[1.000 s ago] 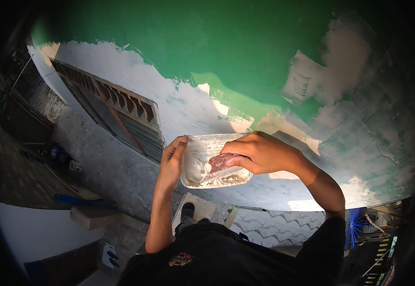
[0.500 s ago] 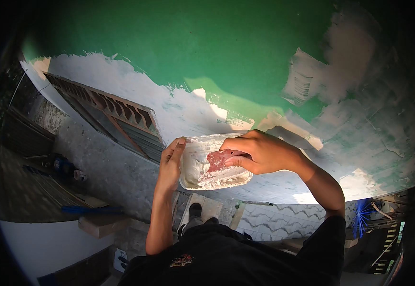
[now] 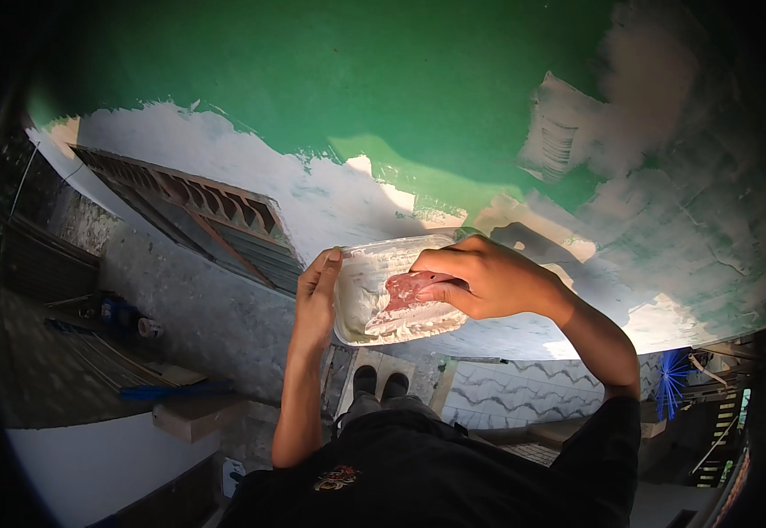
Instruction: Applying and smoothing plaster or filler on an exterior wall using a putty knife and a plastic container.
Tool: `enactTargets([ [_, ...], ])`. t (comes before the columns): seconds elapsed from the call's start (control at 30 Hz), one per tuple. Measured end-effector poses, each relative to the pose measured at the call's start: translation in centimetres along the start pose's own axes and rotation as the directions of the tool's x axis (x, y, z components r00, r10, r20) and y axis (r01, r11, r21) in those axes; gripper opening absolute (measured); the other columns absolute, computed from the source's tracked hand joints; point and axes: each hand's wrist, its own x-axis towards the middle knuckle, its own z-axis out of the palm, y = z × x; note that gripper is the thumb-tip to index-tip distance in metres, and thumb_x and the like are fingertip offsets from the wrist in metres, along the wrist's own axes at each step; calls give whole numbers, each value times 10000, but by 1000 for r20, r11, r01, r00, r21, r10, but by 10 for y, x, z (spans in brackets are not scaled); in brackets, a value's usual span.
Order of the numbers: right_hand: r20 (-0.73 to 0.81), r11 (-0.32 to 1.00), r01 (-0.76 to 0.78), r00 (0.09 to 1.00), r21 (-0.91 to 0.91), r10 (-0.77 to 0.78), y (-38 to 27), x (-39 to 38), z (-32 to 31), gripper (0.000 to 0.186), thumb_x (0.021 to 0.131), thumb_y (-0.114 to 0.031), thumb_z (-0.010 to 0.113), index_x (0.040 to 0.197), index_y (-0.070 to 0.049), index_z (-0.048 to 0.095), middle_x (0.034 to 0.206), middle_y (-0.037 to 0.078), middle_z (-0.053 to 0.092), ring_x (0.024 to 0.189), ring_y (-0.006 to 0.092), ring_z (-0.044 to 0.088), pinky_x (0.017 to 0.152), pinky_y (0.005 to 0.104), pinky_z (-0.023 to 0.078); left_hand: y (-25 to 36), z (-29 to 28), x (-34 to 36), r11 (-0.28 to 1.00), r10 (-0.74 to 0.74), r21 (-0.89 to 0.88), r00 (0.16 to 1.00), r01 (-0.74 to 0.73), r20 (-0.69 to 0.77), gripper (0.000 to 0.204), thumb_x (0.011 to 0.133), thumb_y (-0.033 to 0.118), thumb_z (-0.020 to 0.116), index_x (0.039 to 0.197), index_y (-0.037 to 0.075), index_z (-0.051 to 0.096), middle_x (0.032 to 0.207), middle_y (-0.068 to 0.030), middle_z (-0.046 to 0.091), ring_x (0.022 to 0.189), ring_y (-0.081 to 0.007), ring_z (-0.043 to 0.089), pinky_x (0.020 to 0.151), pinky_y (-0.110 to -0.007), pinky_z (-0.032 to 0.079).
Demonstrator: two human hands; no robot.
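Observation:
My left hand [image 3: 314,304] grips the left end of a clear plastic tub [image 3: 342,327], thumb over the rim. White putty [image 3: 362,306] coats the inside of the tub. A reddish flat putty spreader [image 3: 403,289] is pinched in my right hand [image 3: 497,280], closed with the thumb in front. The spreader's lower edge rests in the putty, and white paste is smeared on its face. My right fingers partly cover its upper end. Beyond the tub stands a green wall [image 3: 339,79], with white putty patches [image 3: 224,150] spread over its lower part.
A wooden-framed louvred opening [image 3: 198,207] is set in the wall at left. My feet stand on a pale slab [image 3: 367,358]. Patterned tiles [image 3: 524,393] lie to the right, near a blue bristly object [image 3: 671,385]. Boards [image 3: 128,361] and a pale block [image 3: 196,417] are at left.
The tub has tilted slightly, its right end rising. The spreader has shifted a little within the putty. My view has moved, so both feet now show more fully.

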Motion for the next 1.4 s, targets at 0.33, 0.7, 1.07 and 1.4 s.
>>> enactTargets([
  [0.33, 90, 1000, 16, 996, -26, -13, -11, 9, -16, 152, 930, -130, 655, 1015, -16, 601, 687, 165, 616, 563, 283, 557, 549, 368, 406, 17, -2, -2, 993, 26, 114, 999, -22, -37, 344, 1044, 312, 504, 940, 32, 675, 785, 55, 559, 755, -44, 451, 685, -235, 374],
  [0.7, -380, 976, 90, 911, -197, -161, -108, 17, -161, 407, 940, -204, 677, 1267, 1, 548, 1040, 85, 676, 898, 129, 647, 707, 287, 559, 52, 9, 2, 997, 38, -65, 992, -30, 122, 298, 1038, 276, 518, 1019, 23, 674, 932, 10, 645, 854, -75, 562, 805, -236, 447],
  [1.07, 189, -217, 115, 912, -969, -364, -163, 80, -183, 218, 819, -195, 712, 1007, -89, 682, 1012, 2, 697, 1033, 149, 632, 859, 305, 535, 38, -2, -4, 984, 135, -121, 991, -132, 23, 252, 1020, 241, 537, 1037, 25, 666, 921, -11, 672, 769, -89, 622, 698, -252, 514],
  [1.4, 179, -310, 65, 918, -948, -354, -117, 36, -201, 90, 778, -223, 707, 835, -156, 724, 915, -21, 712, 970, 152, 642, 850, 305, 525, 16, 3, -4, 987, 104, -127, 995, -103, 3, 314, 1038, 315, 508, 1016, 45, 666, 884, 20, 632, 811, -71, 539, 765, -233, 429],
])
